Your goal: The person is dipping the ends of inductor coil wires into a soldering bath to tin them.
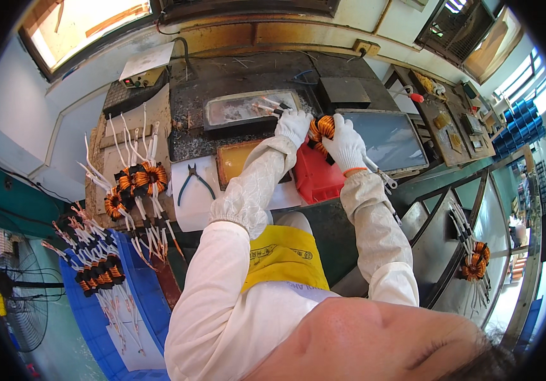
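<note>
A copper-wound toroidal coil [322, 131] is between my two white-gloved hands, above the red plastic box [317, 178]. My left hand [294, 127] is closed round the coil's black-sleeved leads, whose pale ends [274, 103] point left over a metal-rimmed rectangular pot [254, 109] with a dull silvery surface. Whether the ends touch that surface, I cannot tell. My right hand [346, 143] grips the coil's right side, and further leads with a metal lug [390, 182] hang below it. A shallow tray with an amber-yellow content [232, 164] is partly hidden behind my left forearm.
Green-handled pliers [194, 184] lie on white paper at left. Several finished-looking coils [149, 179] stand on a board, with more in a blue bin [146, 279] below. Right of my hands is a grey-surfaced tray [384, 141]. Another coil [475, 261] lies on a rack at right.
</note>
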Available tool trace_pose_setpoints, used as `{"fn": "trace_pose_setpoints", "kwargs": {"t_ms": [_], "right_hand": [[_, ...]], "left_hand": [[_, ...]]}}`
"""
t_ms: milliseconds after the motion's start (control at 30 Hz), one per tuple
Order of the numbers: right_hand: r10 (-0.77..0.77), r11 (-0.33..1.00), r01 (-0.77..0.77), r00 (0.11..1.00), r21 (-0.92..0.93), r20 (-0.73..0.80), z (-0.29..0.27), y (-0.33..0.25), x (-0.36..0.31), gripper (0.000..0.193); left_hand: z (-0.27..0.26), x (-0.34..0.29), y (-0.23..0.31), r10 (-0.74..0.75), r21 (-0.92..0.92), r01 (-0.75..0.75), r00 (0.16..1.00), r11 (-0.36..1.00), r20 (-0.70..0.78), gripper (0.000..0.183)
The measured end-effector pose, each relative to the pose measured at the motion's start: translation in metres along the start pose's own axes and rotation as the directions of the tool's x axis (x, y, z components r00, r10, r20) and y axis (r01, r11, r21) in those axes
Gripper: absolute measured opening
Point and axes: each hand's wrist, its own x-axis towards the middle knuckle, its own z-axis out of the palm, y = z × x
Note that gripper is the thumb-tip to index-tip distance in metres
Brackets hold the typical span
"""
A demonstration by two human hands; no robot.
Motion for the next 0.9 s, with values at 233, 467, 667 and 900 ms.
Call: {"fn": "trace_pose_setpoints", "kwargs": {"t_ms": [233,467,667,900], "right_hand": [[-0.016,0.999,0.016,1.000,-0.033,0.001,-0.002,-0.004,0.003,0.049],[-0.043,0.998,0.043,0.999,-0.041,-0.007,-0.001,-0.007,0.009,0.048],[-0.028,0.998,0.028,1.000,-0.059,0.004,-0.001,-0.008,0.012,0.048],[-0.034,0.997,0.035,0.999,-0.068,0.005,-0.002,-0.010,0.012,0.048]], "left_hand": [[0.001,0.002,-0.003,-0.038,-0.057,0.042,0.997,0.997,0.062,0.019],[0.002,0.006,-0.008,-0.065,-0.081,0.077,0.988,0.994,0.138,0.024],[-0.013,0.007,-0.005,-0.144,-0.234,0.179,0.977,0.956,0.159,0.040],[-0.025,0.011,-0.006,-0.181,-0.260,0.244,0.953,0.934,0.242,0.045]]}}
